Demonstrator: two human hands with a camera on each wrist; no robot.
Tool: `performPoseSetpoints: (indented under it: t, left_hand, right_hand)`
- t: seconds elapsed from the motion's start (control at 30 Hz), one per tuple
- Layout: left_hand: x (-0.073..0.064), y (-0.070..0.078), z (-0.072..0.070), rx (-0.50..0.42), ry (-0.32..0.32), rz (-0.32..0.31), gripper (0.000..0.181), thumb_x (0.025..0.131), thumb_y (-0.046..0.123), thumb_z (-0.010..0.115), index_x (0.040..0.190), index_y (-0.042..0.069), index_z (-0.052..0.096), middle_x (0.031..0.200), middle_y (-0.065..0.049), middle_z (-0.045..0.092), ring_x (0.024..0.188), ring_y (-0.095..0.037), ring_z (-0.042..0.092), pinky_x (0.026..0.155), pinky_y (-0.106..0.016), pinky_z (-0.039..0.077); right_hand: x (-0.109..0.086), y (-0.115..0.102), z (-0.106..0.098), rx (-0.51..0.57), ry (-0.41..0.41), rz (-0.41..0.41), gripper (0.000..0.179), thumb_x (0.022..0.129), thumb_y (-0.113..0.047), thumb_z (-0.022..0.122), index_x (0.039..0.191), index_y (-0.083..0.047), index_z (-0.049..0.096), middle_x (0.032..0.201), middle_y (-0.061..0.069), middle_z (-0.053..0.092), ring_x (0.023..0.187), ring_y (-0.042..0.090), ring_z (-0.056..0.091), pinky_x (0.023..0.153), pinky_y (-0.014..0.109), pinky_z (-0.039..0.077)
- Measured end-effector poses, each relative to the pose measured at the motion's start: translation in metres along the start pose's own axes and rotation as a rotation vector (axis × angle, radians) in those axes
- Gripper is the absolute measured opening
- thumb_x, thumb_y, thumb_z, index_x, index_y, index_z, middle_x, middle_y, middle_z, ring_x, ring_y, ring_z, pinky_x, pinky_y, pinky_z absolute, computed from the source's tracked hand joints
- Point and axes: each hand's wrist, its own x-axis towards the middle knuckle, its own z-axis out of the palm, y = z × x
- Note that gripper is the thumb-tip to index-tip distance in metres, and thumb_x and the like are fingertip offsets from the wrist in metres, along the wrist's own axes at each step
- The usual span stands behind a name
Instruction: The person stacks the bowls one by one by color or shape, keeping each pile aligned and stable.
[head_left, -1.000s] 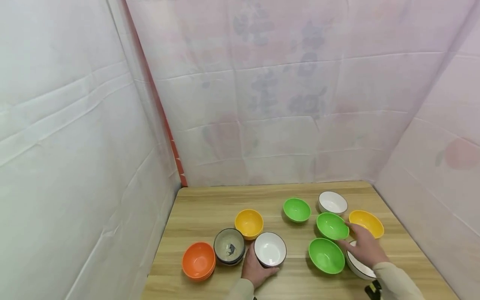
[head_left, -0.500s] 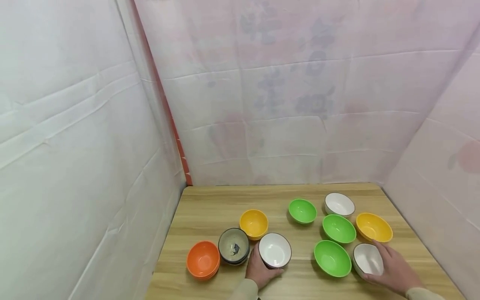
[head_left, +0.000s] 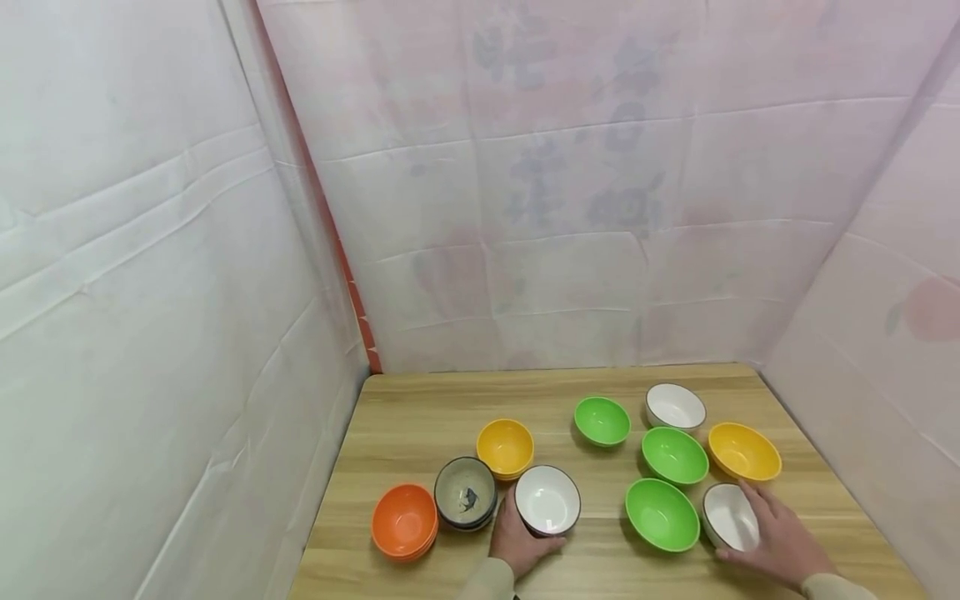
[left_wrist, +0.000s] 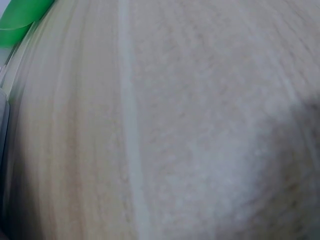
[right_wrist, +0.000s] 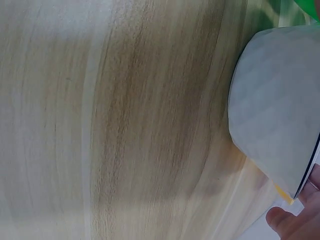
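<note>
In the head view, your hands are well apart: your left hand [head_left: 517, 537] curls round a dark-rimmed white bowl [head_left: 547, 500] at lower centre; your right hand [head_left: 782, 542] grips a second white bowl [head_left: 727, 517] at lower right, beside a green bowl [head_left: 662, 515].

The place is a small screened-off booth, though whether it stands in a home, a lab or some other building cannot be told. Its walls are creased white sheets with faded pink and blue-grey printing, one at the back [head_left: 420, 200], one on the left [head_left: 150, 350] and one on the right [head_left: 885, 350], closely framing a light-brown wood-grain tabletop [head_left: 427, 400] with rounded far corners.
</note>
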Motion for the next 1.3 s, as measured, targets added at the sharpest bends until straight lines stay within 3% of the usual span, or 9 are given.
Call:
performPoseSetpoints:
  t: [0.23, 0.87, 1.07, 1.3]
  left_hand:
    - [0.0, 0.003, -0.003, -0.002, -0.011, -0.004, 0.12, 0.049, 0.057, 0.089, 0.145, 0.013, 0.032, 0.132, -0.005, 0.05, 0.121, -0.023, 0.05, 0.104, -0.043, 0.04]
    - [0.001, 0.001, -0.001, -0.011, -0.001, 0.022, 0.12, 0.049, 0.054, 0.091, 0.145, 0.013, 0.032, 0.132, -0.005, 0.051, 0.12, -0.024, 0.05, 0.104, -0.045, 0.04]
    - [-0.001, 0.003, -0.003, -0.031, -0.005, 0.004, 0.12, 0.049, 0.051, 0.091, 0.145, 0.012, 0.032, 0.133, -0.005, 0.05, 0.122, -0.023, 0.049, 0.105, -0.044, 0.038]
    - [0.0, 0.0, -0.002, -0.048, -0.011, -0.003, 0.121, 0.048, 0.053, 0.091, 0.146, 0.012, 0.031, 0.134, -0.006, 0.05, 0.122, -0.024, 0.049, 0.105, -0.045, 0.038]
  right_hand:
    - [0.001, -0.007, -0.005, 0.042, 0.007, 0.015, 0.131, 0.043, -0.046, 0.093, 0.145, 0.007, 0.03, 0.126, 0.039, 0.041, 0.101, 0.058, 0.044, 0.074, 0.077, 0.035]
    - [0.005, -0.003, -0.01, 0.101, -0.028, 0.116, 0.127, 0.052, -0.046, 0.091, 0.147, 0.006, 0.025, 0.125, 0.043, 0.039, 0.102, 0.058, 0.042, 0.073, 0.077, 0.036]
    - [0.014, -0.019, -0.026, 0.12, -0.039, 0.119, 0.13, 0.054, -0.045, 0.091, 0.151, 0.001, 0.017, 0.124, 0.044, 0.039, 0.103, 0.058, 0.043, 0.072, 0.077, 0.036]
    - [0.033, -0.05, -0.043, 0.149, 0.013, 0.072, 0.125, 0.052, -0.042, 0.092, 0.147, 0.004, 0.026, 0.126, 0.04, 0.043, 0.102, 0.055, 0.045, 0.073, 0.073, 0.039]
